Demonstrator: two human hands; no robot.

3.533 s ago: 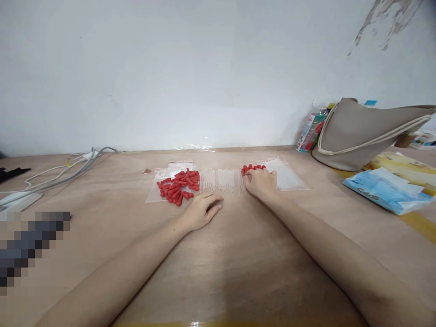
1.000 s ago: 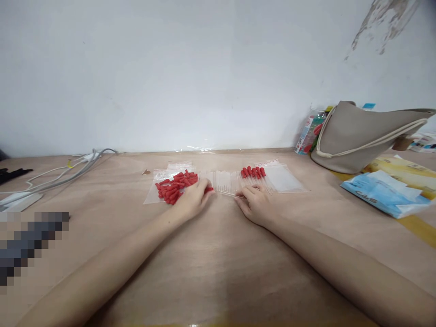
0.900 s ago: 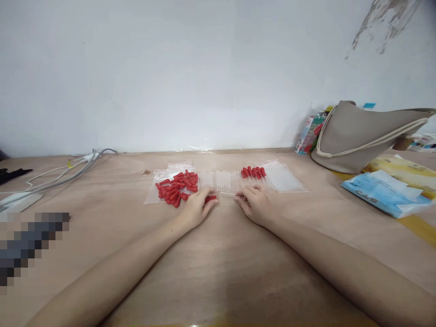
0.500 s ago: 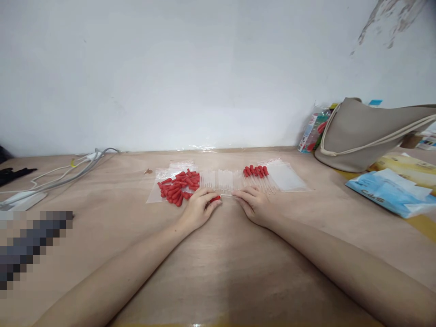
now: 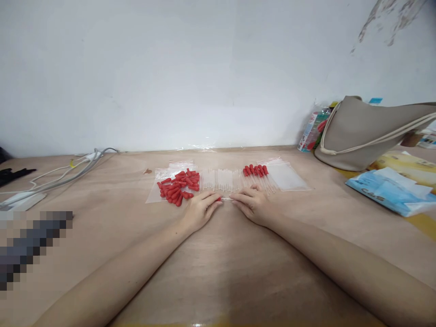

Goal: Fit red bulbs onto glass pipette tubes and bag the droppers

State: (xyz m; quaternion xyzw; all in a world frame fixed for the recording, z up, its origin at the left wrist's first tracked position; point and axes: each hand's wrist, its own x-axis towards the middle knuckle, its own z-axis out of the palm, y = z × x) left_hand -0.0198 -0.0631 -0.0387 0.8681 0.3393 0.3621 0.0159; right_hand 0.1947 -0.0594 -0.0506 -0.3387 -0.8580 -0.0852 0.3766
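My left hand (image 5: 202, 210) is closed around a red rubber bulb (image 5: 219, 199), with only its end showing past the fingertips. My right hand (image 5: 251, 205) pinches a thin clear dropper tube (image 5: 226, 198), whose left end meets the bulb. Just beyond the left hand lies a pile of loose red rubber bulbs (image 5: 179, 187) on a clear plastic bag. A row of bare clear tubes (image 5: 223, 178) lies behind both hands. Past the right hand are several droppers (image 5: 256, 171) with red bulbs fitted on their tubes.
A flat clear zip bag (image 5: 291, 176) lies right of the droppers. Farther right are a grey bag (image 5: 364, 131) with cords and a blue tissue pack (image 5: 384, 193). White and grey cables (image 5: 81, 168) run along the left. A wall (image 5: 204, 77) stands behind the table.
My hands have drawn slightly closer together. The tube and the bulb are now lined up end to end between my fingertips, and less of the bulb shows.
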